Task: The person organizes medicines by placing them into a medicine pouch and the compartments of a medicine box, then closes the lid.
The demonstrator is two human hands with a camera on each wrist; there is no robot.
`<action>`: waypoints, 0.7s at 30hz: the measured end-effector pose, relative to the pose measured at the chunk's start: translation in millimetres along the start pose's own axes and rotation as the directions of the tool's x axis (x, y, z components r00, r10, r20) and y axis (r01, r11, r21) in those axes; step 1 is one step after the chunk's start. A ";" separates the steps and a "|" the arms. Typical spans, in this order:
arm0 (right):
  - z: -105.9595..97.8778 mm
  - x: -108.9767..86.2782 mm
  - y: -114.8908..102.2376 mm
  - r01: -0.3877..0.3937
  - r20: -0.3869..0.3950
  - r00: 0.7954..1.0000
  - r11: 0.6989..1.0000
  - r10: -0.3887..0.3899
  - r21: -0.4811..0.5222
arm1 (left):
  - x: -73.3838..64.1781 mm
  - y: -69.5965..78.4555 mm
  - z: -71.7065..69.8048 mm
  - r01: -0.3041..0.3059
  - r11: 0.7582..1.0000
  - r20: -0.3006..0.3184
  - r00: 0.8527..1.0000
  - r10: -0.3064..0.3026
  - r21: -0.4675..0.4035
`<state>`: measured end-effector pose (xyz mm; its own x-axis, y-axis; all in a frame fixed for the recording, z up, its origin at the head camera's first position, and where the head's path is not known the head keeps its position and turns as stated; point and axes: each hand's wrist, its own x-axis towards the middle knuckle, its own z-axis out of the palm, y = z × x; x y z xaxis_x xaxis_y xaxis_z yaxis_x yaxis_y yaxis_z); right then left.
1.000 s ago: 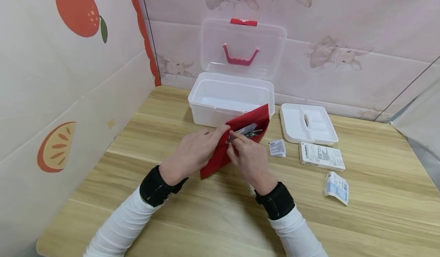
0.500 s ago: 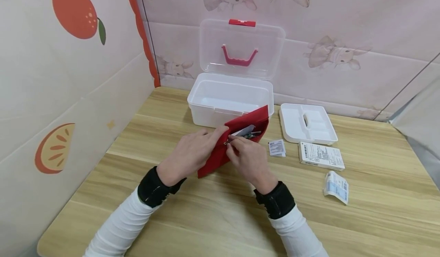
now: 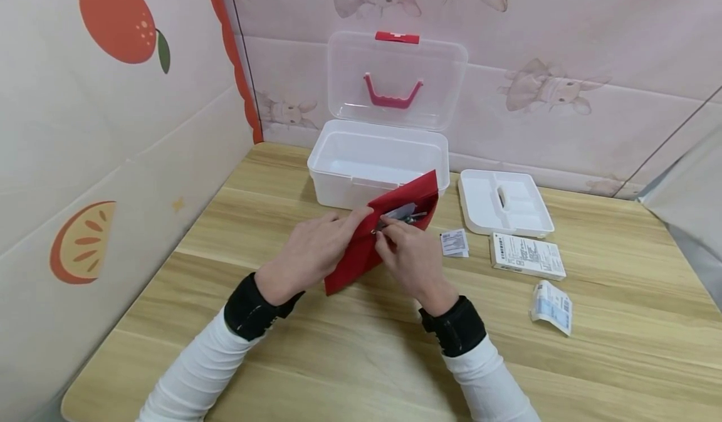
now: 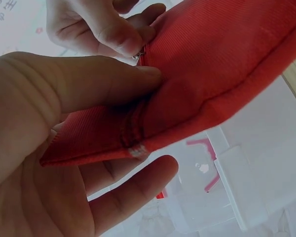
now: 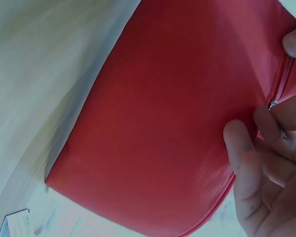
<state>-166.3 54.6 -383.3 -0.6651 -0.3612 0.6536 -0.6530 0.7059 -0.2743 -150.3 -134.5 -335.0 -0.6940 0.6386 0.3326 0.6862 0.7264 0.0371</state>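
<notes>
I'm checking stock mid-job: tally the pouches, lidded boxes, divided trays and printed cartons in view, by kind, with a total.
Red pouch: 1
White lidded box, open: 1
White divided tray: 1
Printed carton: 1
Total: 4
</notes>
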 end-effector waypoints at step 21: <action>0.7 -0.4 6.2 -0.023 -0.066 0.998 1.000 0.022 -0.013 | -2.1 -7.8 -2.3 0.048 0.999 0.015 0.999 -0.048 0.017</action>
<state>-170.4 58.6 -385.8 -0.6539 -0.3043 0.6926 -0.6327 0.7220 -0.2801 -153.8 -142.1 -333.8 -0.7294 0.6067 0.3160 0.6483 0.7605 0.0366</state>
